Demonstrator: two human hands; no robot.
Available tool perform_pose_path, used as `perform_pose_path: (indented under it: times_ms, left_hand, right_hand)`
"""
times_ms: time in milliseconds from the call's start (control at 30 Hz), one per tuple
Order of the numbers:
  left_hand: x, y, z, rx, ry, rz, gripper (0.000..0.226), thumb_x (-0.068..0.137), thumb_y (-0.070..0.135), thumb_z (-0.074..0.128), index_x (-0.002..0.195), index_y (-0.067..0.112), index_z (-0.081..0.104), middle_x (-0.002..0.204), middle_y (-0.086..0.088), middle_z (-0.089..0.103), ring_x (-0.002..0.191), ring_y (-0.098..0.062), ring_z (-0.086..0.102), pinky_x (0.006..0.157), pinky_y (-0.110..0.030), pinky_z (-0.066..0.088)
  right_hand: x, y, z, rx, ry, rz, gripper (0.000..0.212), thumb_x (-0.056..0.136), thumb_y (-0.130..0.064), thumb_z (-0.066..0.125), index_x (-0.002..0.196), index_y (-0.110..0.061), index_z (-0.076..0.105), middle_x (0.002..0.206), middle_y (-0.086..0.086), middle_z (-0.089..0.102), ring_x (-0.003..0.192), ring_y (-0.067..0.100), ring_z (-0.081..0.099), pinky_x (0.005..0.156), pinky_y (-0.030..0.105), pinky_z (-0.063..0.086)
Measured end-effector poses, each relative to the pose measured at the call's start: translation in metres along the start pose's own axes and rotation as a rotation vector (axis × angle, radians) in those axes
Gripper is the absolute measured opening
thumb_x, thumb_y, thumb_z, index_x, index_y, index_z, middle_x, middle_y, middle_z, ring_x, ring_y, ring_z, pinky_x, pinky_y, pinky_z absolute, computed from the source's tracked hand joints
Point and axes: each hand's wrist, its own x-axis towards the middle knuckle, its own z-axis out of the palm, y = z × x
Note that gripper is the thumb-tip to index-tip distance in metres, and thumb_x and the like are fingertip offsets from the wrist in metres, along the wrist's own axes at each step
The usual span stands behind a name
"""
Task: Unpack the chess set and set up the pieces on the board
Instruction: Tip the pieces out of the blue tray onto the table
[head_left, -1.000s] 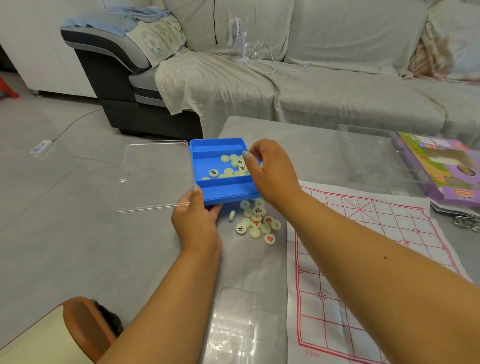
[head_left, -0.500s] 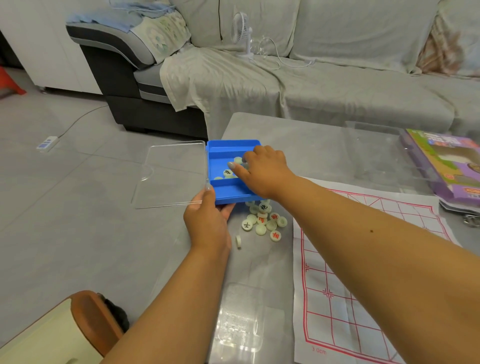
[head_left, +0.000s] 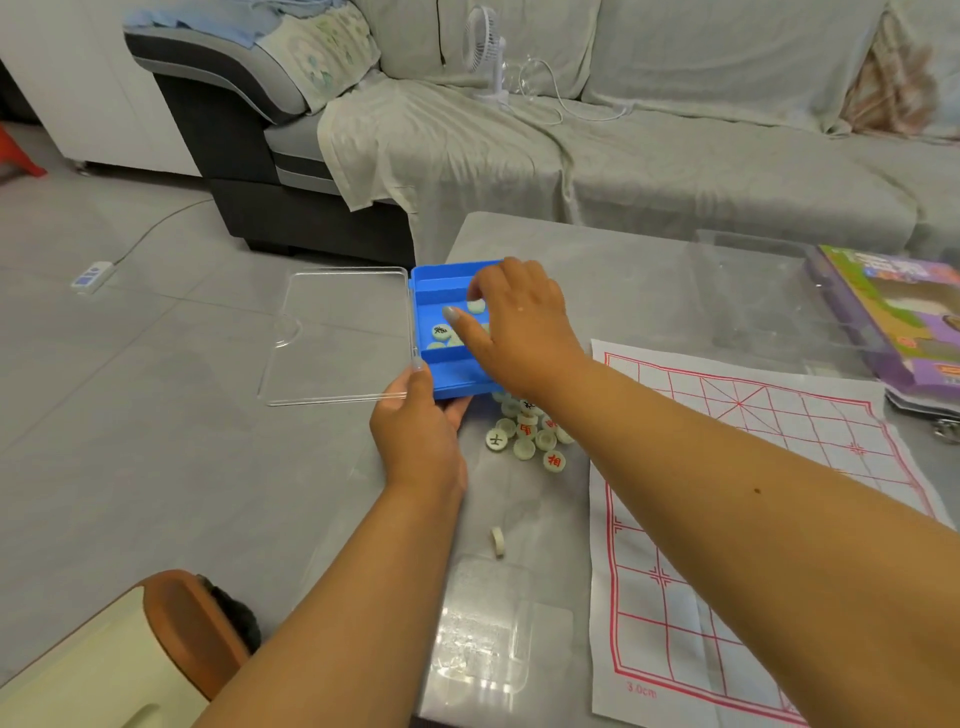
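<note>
Blue box tipped up at counter edge, clear lid swung open. Few pieces left inside. Left hand grips box corner. Right hand reaches in, fingers curled over pieces; grip on any piece hidden. Pile of pieces on counter just under box, one stray piece nearer. Board flat, bare. Unpacking partly done; setting up not started.

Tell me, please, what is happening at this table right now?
A person is unpacking a Chinese chess set. The left hand holds the open blue box at its near corner, while the right hand reaches inside among the remaining pieces. A pile of pieces lies on the table beside the bare paper board.
</note>
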Motion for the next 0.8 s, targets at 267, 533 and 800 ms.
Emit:
perform_pose_path:
  times_ms: [267,533,800]
  left_hand:
    - [0.003,0.002,0.001,-0.025,0.041,-0.035,0.024,0.099,0.013,0.046,0.108,-0.003,0.061,0.105,-0.02,0.067,0.096,-0.027,0.068,0.083,-0.041,0.057]
    - [-0.003,0.004,-0.002,-0.014,0.015,-0.05,0.018,0.099,0.015,0.047,0.095,0.007,0.062,0.098,-0.012,0.069,0.093,-0.022,0.069,0.076,-0.035,0.059]
    - [-0.004,0.007,-0.003,-0.006,0.018,-0.06,0.019,0.099,0.018,0.048,0.103,0.006,0.062,0.108,-0.014,0.068,0.098,-0.024,0.069,0.08,-0.039,0.058]
  right_hand:
    - [-0.097,-0.022,-0.073,0.398,-0.665,-0.197,0.037,0.07,-0.055,0.065,0.089,-0.024,0.059,0.08,-0.009,0.054,0.072,0.008,0.049,0.062,0.018,0.04]
    - [-0.125,-0.03,-0.063,0.346,-0.816,-0.204,0.014,0.083,-0.025,0.068,0.095,-0.017,0.066,0.096,-0.007,0.055,0.081,0.006,0.049,0.074,0.017,0.043]
    - [-0.105,0.001,-0.037,0.266,-0.538,-0.011,0.017,0.079,-0.029,0.073,0.093,-0.021,0.071,0.092,-0.006,0.066,0.085,0.008,0.052,0.074,0.018,0.045]
